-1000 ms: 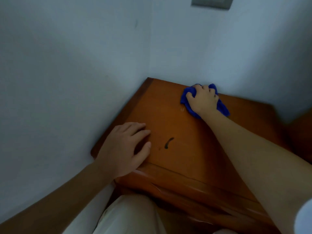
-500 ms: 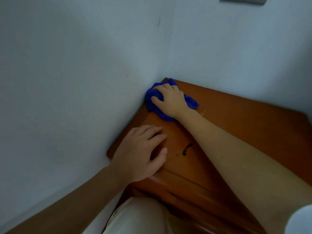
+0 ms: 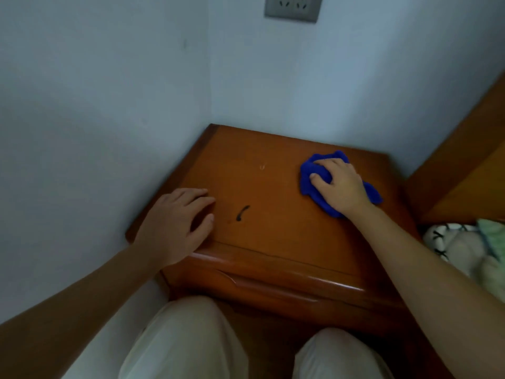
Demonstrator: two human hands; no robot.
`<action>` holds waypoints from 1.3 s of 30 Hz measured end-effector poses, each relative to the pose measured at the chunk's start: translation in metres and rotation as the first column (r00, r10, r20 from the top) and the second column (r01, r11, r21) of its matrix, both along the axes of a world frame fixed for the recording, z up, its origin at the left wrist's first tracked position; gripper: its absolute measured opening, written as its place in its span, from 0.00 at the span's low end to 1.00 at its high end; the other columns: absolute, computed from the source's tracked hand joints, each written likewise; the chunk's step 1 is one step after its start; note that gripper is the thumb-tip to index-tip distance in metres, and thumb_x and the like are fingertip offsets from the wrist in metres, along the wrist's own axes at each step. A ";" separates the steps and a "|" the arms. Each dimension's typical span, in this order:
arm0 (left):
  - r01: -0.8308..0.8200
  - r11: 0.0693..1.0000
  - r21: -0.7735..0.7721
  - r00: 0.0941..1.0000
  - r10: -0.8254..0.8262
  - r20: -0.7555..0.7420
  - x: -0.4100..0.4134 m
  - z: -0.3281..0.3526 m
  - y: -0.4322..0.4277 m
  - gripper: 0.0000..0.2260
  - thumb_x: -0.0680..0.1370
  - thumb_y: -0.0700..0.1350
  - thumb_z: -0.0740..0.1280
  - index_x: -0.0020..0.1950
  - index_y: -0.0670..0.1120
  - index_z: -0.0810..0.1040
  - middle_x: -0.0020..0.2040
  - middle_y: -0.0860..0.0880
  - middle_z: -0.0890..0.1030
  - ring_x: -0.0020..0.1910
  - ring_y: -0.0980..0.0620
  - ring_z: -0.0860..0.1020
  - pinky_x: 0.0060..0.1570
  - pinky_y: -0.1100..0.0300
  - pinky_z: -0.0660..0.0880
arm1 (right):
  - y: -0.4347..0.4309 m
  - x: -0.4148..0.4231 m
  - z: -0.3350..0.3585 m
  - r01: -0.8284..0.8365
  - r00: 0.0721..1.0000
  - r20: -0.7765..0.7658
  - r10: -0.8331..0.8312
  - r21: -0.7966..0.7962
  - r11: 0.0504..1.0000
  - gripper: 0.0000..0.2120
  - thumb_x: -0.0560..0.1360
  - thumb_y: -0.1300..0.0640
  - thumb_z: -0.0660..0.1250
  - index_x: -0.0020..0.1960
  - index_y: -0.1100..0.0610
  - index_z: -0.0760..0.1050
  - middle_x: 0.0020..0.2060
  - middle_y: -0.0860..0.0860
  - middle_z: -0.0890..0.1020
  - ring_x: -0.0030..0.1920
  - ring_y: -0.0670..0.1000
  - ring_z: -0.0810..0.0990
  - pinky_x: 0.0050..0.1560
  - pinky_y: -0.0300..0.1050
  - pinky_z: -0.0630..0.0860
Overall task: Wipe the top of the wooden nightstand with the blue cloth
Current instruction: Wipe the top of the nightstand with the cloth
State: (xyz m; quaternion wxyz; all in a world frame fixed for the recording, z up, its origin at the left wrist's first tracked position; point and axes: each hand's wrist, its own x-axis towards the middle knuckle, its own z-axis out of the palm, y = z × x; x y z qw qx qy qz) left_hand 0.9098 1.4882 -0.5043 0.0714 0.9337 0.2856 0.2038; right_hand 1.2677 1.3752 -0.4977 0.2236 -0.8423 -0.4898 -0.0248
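Note:
The wooden nightstand stands in a corner between two pale walls, its orange-brown top facing me. A bunched blue cloth lies on the right rear part of the top. My right hand presses down on the cloth and grips it, hiding its middle. My left hand rests flat on the front left corner of the top, fingers spread, holding nothing. A short dark mark sits on the wood just right of my left hand.
Walls close in on the left and behind the nightstand. A grey wall socket is above it. A wooden bed frame and patterned bedding lie to the right. My knees in light trousers are in front of the drawer.
My right hand has slid the blue cloth from the back left corner of the top over to the right rear part. My left hand has stayed at the front left corner.

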 end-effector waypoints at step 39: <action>0.003 0.999 0.047 0.998 -0.006 0.067 0.004 -0.012 0.008 0.22 0.79 0.56 0.58 0.63 0.46 0.81 0.64 0.47 0.81 0.63 0.45 0.77 0.60 0.45 0.74 | -0.050 -0.132 -0.008 -0.270 0.963 0.028 0.269 0.001 0.963 0.23 0.79 0.39 0.56 0.71 0.45 0.70 0.68 0.42 0.72 0.70 0.50 0.66 0.71 0.52 0.61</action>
